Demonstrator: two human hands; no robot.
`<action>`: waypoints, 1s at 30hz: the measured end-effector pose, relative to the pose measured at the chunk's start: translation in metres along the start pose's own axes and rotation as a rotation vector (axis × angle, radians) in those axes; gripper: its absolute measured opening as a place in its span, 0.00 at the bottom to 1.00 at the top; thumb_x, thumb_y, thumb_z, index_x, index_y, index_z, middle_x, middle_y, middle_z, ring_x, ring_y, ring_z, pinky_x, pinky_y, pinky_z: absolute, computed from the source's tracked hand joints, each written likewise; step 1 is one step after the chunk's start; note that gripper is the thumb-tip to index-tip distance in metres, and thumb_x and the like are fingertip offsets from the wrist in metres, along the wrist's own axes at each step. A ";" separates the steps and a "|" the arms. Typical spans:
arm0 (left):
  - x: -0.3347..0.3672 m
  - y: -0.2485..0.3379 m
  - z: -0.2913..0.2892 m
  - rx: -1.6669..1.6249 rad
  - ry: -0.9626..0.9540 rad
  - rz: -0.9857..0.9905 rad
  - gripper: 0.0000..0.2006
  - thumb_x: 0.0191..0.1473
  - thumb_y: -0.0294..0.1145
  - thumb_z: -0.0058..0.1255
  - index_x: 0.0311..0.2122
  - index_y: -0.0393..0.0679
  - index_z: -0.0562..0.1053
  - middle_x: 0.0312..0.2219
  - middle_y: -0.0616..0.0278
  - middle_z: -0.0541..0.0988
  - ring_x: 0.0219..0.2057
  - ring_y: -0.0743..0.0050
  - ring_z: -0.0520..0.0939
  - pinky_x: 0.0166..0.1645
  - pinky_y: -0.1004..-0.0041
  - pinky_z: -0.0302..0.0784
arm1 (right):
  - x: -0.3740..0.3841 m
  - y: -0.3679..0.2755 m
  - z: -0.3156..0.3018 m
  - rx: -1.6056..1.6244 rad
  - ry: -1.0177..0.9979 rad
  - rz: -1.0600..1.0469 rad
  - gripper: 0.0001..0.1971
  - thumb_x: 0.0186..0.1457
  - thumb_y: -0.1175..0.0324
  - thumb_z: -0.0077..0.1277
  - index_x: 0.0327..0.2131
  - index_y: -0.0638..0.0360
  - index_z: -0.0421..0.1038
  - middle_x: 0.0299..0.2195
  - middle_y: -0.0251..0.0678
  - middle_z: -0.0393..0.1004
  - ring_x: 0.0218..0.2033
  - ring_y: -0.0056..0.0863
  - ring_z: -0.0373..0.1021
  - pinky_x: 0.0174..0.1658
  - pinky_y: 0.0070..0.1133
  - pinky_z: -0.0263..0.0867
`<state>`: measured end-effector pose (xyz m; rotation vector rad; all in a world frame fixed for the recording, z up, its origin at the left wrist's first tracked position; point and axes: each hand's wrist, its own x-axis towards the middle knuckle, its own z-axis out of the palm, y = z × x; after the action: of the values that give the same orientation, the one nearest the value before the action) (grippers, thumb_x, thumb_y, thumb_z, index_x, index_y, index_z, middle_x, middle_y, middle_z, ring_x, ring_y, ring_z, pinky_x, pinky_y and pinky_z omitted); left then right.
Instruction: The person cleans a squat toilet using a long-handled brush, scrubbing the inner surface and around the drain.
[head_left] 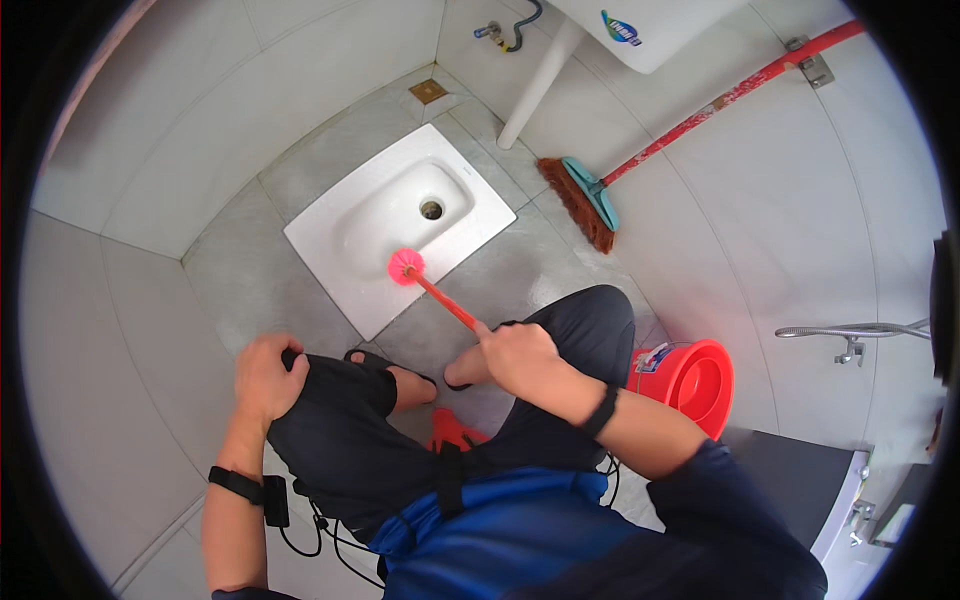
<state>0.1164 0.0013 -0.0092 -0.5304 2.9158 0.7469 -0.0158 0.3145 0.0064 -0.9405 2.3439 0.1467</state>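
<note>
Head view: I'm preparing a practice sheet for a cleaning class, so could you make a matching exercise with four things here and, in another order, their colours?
Things:
1. Round brush head
2. Broom head
3. Bucket
4. Squat toilet

Colours:
A. Red
B. White
C. Pink
D. Teal and brown

Right pairs: 1-C; 2-D; 3-A; 4-B

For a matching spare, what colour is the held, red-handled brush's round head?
The round brush head is bright pink, clearest in the head view.
</note>
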 end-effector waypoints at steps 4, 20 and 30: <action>0.000 0.005 -0.002 0.025 -0.006 0.034 0.07 0.42 0.31 0.55 0.28 0.40 0.76 0.30 0.51 0.78 0.37 0.46 0.77 0.43 0.58 0.72 | 0.013 0.017 -0.007 0.009 -0.083 0.051 0.35 0.39 0.47 0.55 0.47 0.65 0.68 0.35 0.44 0.79 0.37 0.37 0.77 0.42 0.26 0.72; -0.008 -0.003 -0.005 0.035 0.029 -0.069 0.09 0.43 0.34 0.54 0.30 0.41 0.76 0.30 0.50 0.79 0.37 0.47 0.78 0.43 0.59 0.73 | 0.004 0.025 0.002 -0.126 -0.100 0.083 0.17 0.55 0.65 0.46 0.44 0.66 0.68 0.35 0.45 0.79 0.38 0.36 0.78 0.37 0.29 0.73; -0.005 -0.003 -0.001 0.009 0.005 -0.028 0.09 0.43 0.33 0.53 0.29 0.41 0.76 0.30 0.50 0.79 0.35 0.47 0.78 0.41 0.59 0.73 | -0.010 -0.005 0.020 -0.043 -0.051 0.075 0.25 0.51 0.66 0.49 0.51 0.69 0.62 0.28 0.43 0.79 0.29 0.36 0.78 0.30 0.30 0.73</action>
<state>0.1220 -0.0003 -0.0087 -0.5715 2.9084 0.7293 0.0028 0.3232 -0.0037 -0.8601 2.3385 0.2493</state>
